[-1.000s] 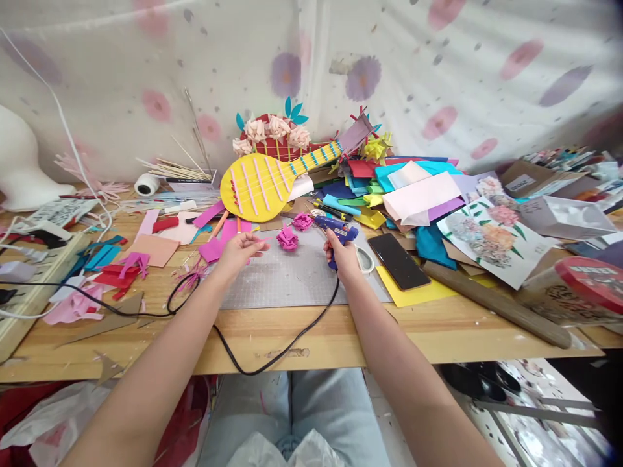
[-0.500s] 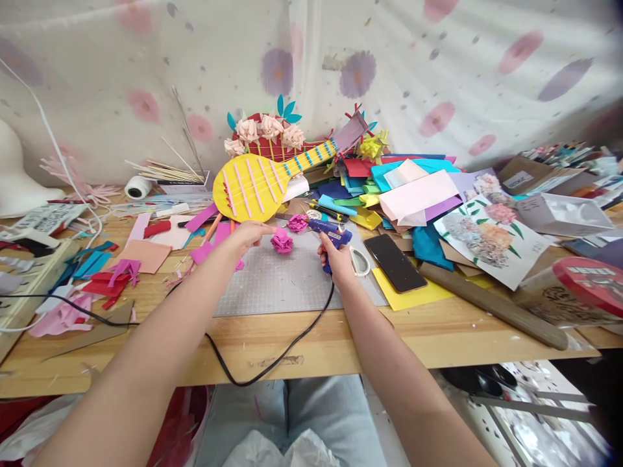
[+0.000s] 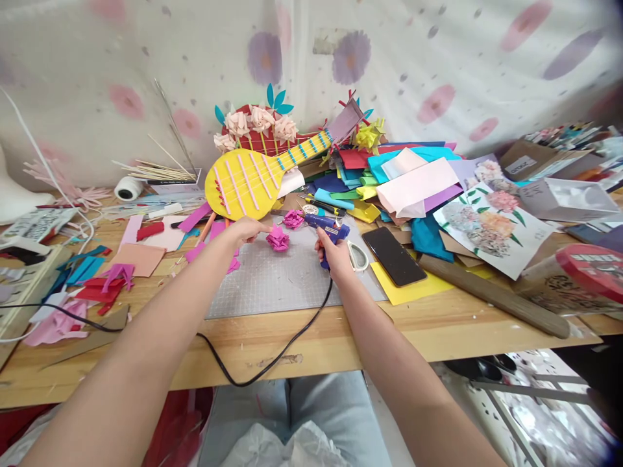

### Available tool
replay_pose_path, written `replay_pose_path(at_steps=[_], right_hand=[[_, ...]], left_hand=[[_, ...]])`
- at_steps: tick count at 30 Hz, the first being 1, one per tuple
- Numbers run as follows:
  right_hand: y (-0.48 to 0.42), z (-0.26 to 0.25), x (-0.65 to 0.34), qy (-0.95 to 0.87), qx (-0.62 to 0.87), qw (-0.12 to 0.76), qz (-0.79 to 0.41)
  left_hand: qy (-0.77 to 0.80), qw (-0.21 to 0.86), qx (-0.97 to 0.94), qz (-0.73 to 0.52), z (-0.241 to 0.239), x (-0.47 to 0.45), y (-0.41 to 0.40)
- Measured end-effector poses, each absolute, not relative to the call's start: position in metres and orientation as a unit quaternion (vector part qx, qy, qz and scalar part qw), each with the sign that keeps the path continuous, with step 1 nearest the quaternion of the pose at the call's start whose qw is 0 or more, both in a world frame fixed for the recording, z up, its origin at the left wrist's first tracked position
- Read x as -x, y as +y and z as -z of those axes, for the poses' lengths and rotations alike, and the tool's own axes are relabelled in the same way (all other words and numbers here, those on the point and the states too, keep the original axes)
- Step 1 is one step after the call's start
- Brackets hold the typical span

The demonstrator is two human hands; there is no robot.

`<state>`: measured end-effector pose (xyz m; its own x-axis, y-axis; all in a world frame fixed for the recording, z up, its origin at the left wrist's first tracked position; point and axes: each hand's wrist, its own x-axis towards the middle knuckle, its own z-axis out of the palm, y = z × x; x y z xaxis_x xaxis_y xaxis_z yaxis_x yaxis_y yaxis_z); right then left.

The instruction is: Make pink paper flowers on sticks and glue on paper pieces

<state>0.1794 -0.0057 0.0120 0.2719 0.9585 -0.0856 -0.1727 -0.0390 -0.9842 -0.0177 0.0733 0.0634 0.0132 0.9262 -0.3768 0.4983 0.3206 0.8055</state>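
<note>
My left hand (image 3: pixel 248 229) reaches in from the left, low over the cutting mat. Its index finger stretches to the upper edge of a crumpled magenta paper flower (image 3: pixel 278 239), and the fingers look closed on that edge; the exact grip is partly hidden. My right hand (image 3: pixel 333 250) is wrapped round the handle of a blue hot glue gun (image 3: pixel 327 225), whose nozzle points left. Close to the nozzle lies a second magenta paper flower (image 3: pixel 293 219). The gun's black cord (image 3: pixel 287 346) loops across the table's front edge.
A grey gridded cutting mat (image 3: pixel 272 288) lies under both hands. Behind it leans a yellow paper lute (image 3: pixel 243 185). White-handled scissors (image 3: pixel 359 257), a phone (image 3: pixel 394 256) and a wooden stick (image 3: pixel 496 295) lie rightward. Paper scraps (image 3: pixel 141 259) cover the left, and coloured sheets (image 3: pixel 416 185) are piled behind.
The view has shifted slightly, moving most things a little left and up in the picture. Both hands keep nearly the same pose beside the flower and on the glue gun.
</note>
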Motion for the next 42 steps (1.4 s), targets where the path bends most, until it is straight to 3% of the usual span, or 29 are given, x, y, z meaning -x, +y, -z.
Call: replay_pose_path(at_steps=[18,23,31,42], right_hand=[[-0.007,-0.016,-0.178,-0.363,0.533,0.599,-0.474],[-0.007,-0.016,-0.178,-0.36,0.529,0.601,-0.478],[-0.006,-0.013,-0.178,-0.364,0.524,0.598,-0.484],[-0.009,-0.014,-0.175,-0.373,0.54,0.576,-0.488]], left_hand=[[0.671,0.422,-0.579,-0.191,-0.065,0.014,0.068],[0.675,0.439,-0.547,-0.23,-0.067,0.013,0.067],[0.689,0.306,-0.62,-0.218,-0.045,0.001,0.07],[0.663,0.307,-0.63,-0.262,-0.031,0.008,0.071]])
